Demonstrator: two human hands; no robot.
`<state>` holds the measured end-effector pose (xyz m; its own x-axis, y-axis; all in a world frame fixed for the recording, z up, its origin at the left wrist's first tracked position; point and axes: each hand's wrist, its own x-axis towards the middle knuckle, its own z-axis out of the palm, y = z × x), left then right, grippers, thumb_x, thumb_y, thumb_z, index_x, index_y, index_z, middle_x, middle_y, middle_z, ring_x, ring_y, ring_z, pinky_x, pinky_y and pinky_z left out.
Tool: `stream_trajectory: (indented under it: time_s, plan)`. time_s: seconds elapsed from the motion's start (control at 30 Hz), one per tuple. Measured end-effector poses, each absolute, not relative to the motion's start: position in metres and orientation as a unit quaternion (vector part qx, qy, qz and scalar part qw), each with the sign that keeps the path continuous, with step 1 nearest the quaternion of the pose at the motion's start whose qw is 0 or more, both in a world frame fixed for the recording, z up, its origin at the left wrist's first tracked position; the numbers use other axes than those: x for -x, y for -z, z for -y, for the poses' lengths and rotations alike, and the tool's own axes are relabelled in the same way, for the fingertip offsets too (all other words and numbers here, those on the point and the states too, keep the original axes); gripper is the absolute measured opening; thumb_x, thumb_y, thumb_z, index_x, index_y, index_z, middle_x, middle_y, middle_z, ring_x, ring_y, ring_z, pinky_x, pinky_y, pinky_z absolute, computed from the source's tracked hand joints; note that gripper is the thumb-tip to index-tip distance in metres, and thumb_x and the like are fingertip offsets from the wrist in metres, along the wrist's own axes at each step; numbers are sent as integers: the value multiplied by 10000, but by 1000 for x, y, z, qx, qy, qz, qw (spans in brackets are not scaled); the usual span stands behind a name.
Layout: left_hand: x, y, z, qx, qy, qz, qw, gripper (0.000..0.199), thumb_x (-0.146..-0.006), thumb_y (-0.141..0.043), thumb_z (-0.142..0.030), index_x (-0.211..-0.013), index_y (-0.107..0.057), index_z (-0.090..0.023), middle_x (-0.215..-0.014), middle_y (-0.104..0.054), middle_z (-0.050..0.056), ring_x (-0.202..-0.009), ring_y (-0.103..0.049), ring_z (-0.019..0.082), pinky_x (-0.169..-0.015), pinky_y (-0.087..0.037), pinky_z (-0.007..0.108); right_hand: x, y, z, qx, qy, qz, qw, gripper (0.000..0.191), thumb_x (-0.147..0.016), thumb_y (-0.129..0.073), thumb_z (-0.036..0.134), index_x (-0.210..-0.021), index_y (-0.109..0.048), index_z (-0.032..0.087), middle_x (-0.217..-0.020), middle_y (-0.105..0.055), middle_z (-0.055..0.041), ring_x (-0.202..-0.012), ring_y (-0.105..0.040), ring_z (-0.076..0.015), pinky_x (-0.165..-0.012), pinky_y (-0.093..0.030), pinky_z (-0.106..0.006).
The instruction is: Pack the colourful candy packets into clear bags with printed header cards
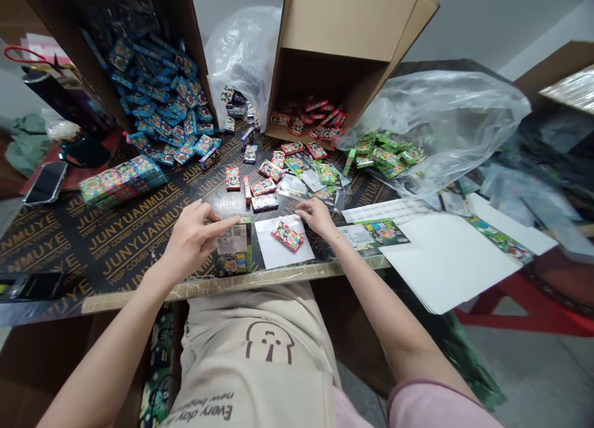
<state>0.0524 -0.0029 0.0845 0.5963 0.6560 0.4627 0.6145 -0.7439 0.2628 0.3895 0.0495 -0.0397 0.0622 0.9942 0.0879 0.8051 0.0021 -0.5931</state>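
My left hand [197, 235] reaches over a green printed pack [233, 250] at the table's front edge. Its index finger stretches out along the pack's top, while the other fingers are loosely bent. To the right of that pack lies a white card [273, 258], with a small red printed box [287, 235] tilted on top of it. My right hand [318, 218] is at the card's far right corner, thumb and fingertips close together on the edge. Beyond the hands lie several small red boxes [263, 187] and a dark blue box [264, 202].
Cartons hold many blue boxes [162, 112] and red boxes [320, 115]. Green boxes [387, 153] spill from a clear plastic bag [445, 119]. A wrapped bundle of boxes [123, 179] and a phone [45, 183] lie left. White sheets [436, 267] overhang the table's right front.
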Motion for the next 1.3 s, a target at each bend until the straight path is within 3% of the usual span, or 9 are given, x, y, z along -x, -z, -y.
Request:
stream_trajectory:
  time_s: [0.27, 0.4, 0.6, 0.7, 0.77, 0.9, 1.07, 1.2, 1.3]
  plan:
    - [-65, -75, 8, -850, -353, -383, 76, 205, -883, -574, -270, -1015, -730, -277, -944, -623, 63, -863, -592, 177, -742, -502, 315, -381, 57, -39, 656, -161, 689, 262, 50, -744, -640, 162, -708, -673, 167, -810, -614, -78, -856, -534, -228, -806, -416, -359]
    - [-70, -69, 12, -836, -397, -373, 72, 192, -885, -561, -210, -956, -735, -249, -809, -650, 33, -747, -614, 141, -732, -517, 287, -375, 54, -31, 623, -163, 718, 264, 152, -792, -531, 111, -690, -620, 178, -817, -628, -95, -858, -540, -224, -799, -412, -337]
    - [-73, -66, 15, -820, -433, -371, 37, 100, -847, -620, -164, -896, -694, -207, -761, -679, 10, -715, -618, 134, -911, -498, 359, -381, 49, -30, 638, -203, 691, 274, 94, -780, -513, 172, -709, -573, 183, -684, -621, -49, -676, -549, -186, -674, -413, -295]
    - [-74, -61, 16, -818, -436, -373, 30, 99, -857, -612, -186, -895, -698, -216, -791, -688, 15, -750, -627, 142, -919, -493, 371, -381, 30, -41, 653, -219, 661, 299, 91, -766, -527, 238, -703, -556, 178, -663, -609, -33, -636, -537, -171, -643, -415, -294]
    - [-74, -59, 18, -816, -429, -386, 36, 117, -866, -600, -207, -910, -707, -224, -817, -688, 25, -794, -630, 156, -908, -495, 382, -369, 5, -46, 638, -246, 634, 361, 123, -767, -557, 293, -728, -568, 177, -720, -620, -38, -697, -555, -177, -696, -425, -311]
    - [-70, -61, 23, -801, -417, -423, 72, 202, -884, -552, -196, -973, -726, -249, -956, -674, 62, -916, -619, 183, -861, -505, 380, -320, -61, -40, 491, -435, 596, 462, 239, -757, -658, 415, -734, -569, 194, -871, -658, -41, -908, -606, -197, -838, -436, -344]
    - [-65, -69, 25, -773, -442, -433, 140, 206, -872, -555, -158, -949, -732, -230, -855, -677, 50, -795, -642, 148, -718, -524, 285, -262, -104, -22, 369, -574, 624, 381, 296, -719, -727, 421, -647, -561, 187, -830, -671, -44, -1002, -614, -213, -874, -438, -355]
    - [-64, -70, 25, -734, -483, -442, 179, 51, -801, -650, -181, -806, -699, -194, -833, -731, 53, -785, -683, 174, -749, -539, 315, -245, -101, -19, 373, -581, 636, 345, 291, -681, -747, 405, -642, -579, 171, -802, -667, -38, -855, -616, -178, -766, -451, -311]
    - [-64, -71, 27, -735, -491, -436, 171, 60, -782, -624, -160, -762, -676, -183, -838, -735, 62, -783, -691, 177, -740, -540, 316, -241, -97, -20, 375, -575, 645, 335, 270, -685, -730, 381, -635, -587, 158, -720, -637, -11, -688, -565, -125, -681, -431, -276]
